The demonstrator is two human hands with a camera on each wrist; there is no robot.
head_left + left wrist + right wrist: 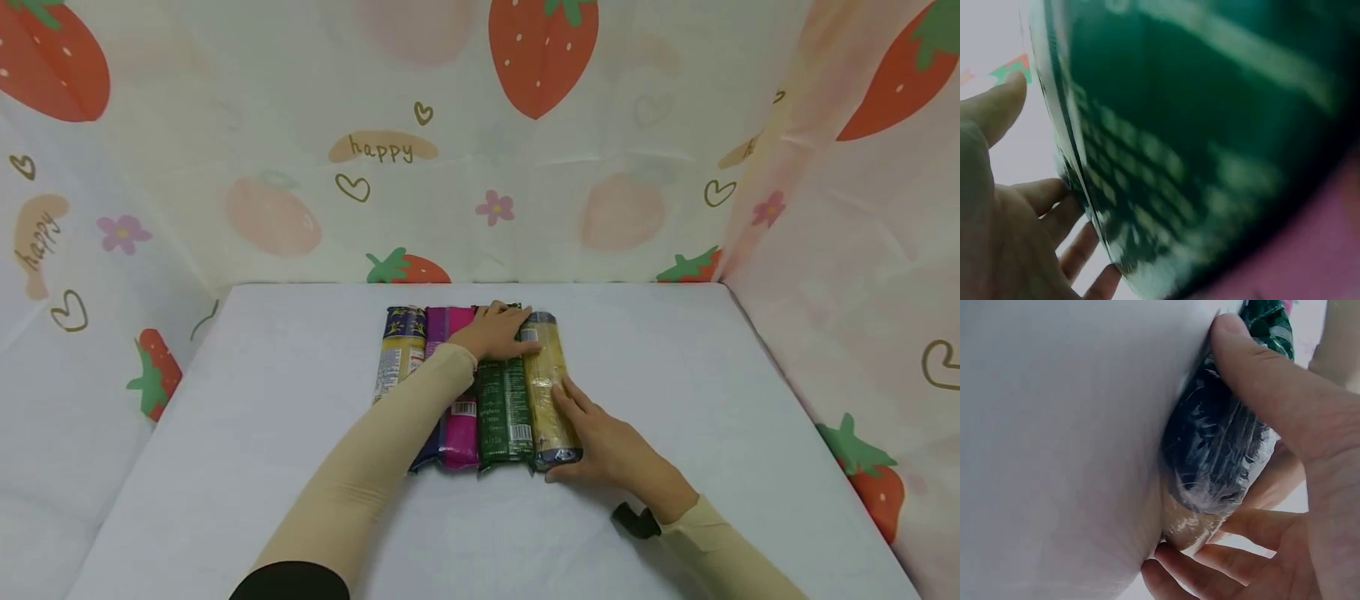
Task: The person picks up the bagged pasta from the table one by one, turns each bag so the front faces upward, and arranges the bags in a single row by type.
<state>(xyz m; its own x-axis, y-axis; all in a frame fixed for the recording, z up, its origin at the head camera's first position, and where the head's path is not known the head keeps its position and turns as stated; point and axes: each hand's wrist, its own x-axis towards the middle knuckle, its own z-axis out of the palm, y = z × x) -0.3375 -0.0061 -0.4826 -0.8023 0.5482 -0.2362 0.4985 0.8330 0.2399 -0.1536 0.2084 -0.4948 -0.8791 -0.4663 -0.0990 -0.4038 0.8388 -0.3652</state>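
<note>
Several long plastic packs lie side by side on the white table. A yellow pack (390, 362) with a dark blue top is at the left, then a magenta pack (460, 433). Beside them come a green pack (506, 417), its lettering seeming to read spaghetti, and a golden see-through pack (551, 383) with dark blue ends. My left hand (495, 332) rests across the green pack's far end, its thumb reaching the golden pack. Spread fingers (1041, 194) meet the green pack's edge in the left wrist view. My right hand (611, 446) touches the golden pack's right side, thumb (1254, 362) along its near end.
The white tabletop (675, 358) extends around the packs. Strawberry-printed cloth (450, 208) stands behind it and at both sides. A black strap piece (636, 521) is at my right wrist, and a dark band (292, 581) circles my left sleeve.
</note>
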